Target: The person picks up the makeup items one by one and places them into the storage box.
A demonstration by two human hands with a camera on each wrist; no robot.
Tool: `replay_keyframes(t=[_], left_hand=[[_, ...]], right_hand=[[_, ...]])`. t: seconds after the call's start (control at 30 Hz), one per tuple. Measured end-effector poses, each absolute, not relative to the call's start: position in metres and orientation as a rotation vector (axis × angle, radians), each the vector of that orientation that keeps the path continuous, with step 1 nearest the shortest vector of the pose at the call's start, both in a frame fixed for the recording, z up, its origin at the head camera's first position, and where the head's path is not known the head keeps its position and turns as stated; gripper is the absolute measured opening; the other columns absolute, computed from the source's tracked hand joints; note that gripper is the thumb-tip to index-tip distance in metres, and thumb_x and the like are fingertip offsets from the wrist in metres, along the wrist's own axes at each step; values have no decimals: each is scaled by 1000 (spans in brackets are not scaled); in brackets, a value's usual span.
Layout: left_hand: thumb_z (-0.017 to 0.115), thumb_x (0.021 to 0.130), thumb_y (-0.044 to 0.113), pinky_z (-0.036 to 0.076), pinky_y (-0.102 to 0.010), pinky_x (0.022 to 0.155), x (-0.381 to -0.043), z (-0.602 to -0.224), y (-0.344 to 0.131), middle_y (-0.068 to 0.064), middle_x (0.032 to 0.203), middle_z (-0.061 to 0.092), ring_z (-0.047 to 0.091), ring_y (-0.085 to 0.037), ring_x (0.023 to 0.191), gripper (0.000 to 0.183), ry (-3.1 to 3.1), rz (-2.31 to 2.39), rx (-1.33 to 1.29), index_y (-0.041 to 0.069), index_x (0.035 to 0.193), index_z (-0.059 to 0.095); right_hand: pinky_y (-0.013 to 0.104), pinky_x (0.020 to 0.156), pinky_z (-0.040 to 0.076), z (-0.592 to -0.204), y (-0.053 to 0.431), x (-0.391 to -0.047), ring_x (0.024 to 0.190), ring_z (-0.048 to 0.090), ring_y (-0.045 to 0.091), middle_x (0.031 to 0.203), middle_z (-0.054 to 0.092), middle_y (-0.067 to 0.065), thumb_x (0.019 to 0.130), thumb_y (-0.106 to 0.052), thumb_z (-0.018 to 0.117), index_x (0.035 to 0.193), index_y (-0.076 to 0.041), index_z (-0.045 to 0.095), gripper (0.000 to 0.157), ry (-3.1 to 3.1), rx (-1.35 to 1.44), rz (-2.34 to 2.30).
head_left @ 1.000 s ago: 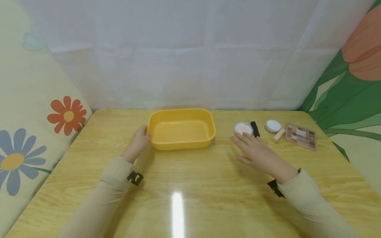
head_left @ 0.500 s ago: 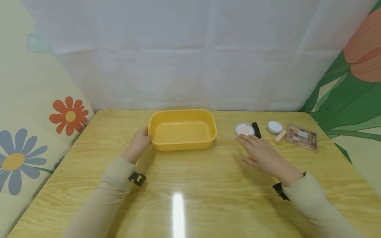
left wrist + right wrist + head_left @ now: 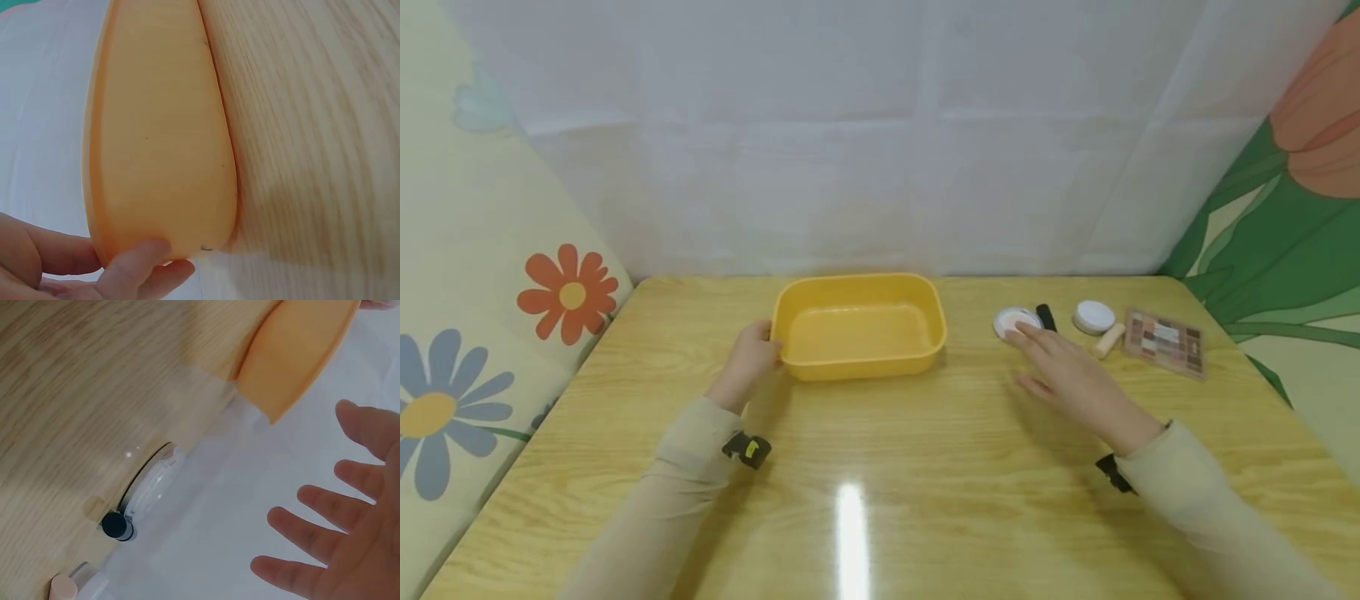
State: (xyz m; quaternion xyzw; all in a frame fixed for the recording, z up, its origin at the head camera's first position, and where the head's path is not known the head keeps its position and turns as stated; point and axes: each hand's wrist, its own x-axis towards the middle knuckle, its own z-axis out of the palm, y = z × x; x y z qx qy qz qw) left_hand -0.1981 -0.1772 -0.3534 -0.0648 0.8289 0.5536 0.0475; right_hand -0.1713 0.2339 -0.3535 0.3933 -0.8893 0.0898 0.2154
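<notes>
yellow plastic makes up the bin point(image 3: 861, 368), which sits just left of centre in the head view, on the far part of the wooden table point(image 3: 880, 433). the left hand point(image 3: 747, 365) is clamped on its left end; at the lower left of the left wrist view, fingers point(image 3: 134, 265) press against the outer wall by the rim. the right hand point(image 3: 1078, 383), well apart from the left, hovers right of centre, its fingers straight and spread, as the right side of the right wrist view shows.

in the head view, those fingertips overlap the near edge of a round compact point(image 3: 1017, 316) with a pale pink middle; the right wrist view shows them apart from it. a black stick point(image 3: 1046, 317) lies just beside the compact, partly behind the hand. farther right come a white round jar point(image 3: 1094, 317), a beige tube point(image 3: 1108, 341) slanting in front of it, and, nearest the right edge, a flat palette point(image 3: 1167, 342) of brown and pink squares. white cloth point(image 3: 850, 167) fills the upper middle.
</notes>
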Motion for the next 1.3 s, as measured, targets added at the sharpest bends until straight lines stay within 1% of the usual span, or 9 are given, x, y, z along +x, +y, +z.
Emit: replay_keyframes(t=[0.1,0.13,0.27,0.37,0.5,0.67,0.8,1.07,1.3], left_hand=[[34,94,-11,54,-29,83,-199,-352,-177,-37,128,48,55,-37,105,43,2508,1700,-195,-21,136,35],[34,94,-11,54,-32,86,-199,-351,-176,-37,129,48,55,-38,107,43,2505,1698,-198,-21,136,35],[33,95,-11,51,-40,93,-198,-348,-176,-38,131,46,53,-40,111,44,2495,1694,-201,-21,137,33],[34,95,-11,54,-32,85,-199,-346,-176,-38,130,47,55,-37,106,43,2488,1698,-199,-22,136,34],[34,96,-10,53,-26,79,-200,-344,-177,-37,131,47,55,-34,104,42,2462,1701,-193,-21,136,34],[32,96,-9,50,-39,96,-201,-343,-179,-38,134,43,52,-40,113,42,2407,1717,-182,-23,136,32],[32,97,-8,47,-43,99,-201,-344,-179,-37,135,42,50,-41,116,43,2382,1725,-190,-22,138,31],[33,96,-9,50,-41,96,-201,-348,-177,-38,133,43,53,-41,112,43,2371,1734,-214,-23,137,30],[33,99,-7,50,-41,96,-199,-349,-181,-39,131,43,55,-39,108,40,2345,1726,-222,-24,135,33]], right_hand=[[57,84,50,-355,236,-175,103,57,48,125,54,34,98,-50,24,129,10,50,72,-2454,1061,254],[57,84,50,-355,236,-176,104,57,48,126,53,34,98,-51,23,129,10,50,74,-2462,1044,255],[59,90,47,-353,234,-174,110,54,49,131,50,34,96,-31,60,133,11,48,57,-2568,955,302],[61,94,43,-350,231,-173,116,49,51,134,46,35,85,-8,74,135,12,45,61,-2667,875,373],[64,100,37,-346,228,-174,123,41,52,139,40,36,91,-8,68,138,12,40,58,-2790,766,479],[65,102,34,-345,226,-176,126,37,52,141,37,36,94,-10,63,141,11,36,58,-2859,704,544],[66,103,32,-349,227,-178,125,37,54,140,37,36,96,-12,62,142,11,35,57,-2901,668,590],[66,106,26,-351,228,-184,127,32,57,144,30,39,95,-14,63,144,14,26,68,-2968,675,618],[65,107,24,-350,230,-189,130,28,56,145,28,38,96,-14,62,145,14,23,69,-2992,674,640]])
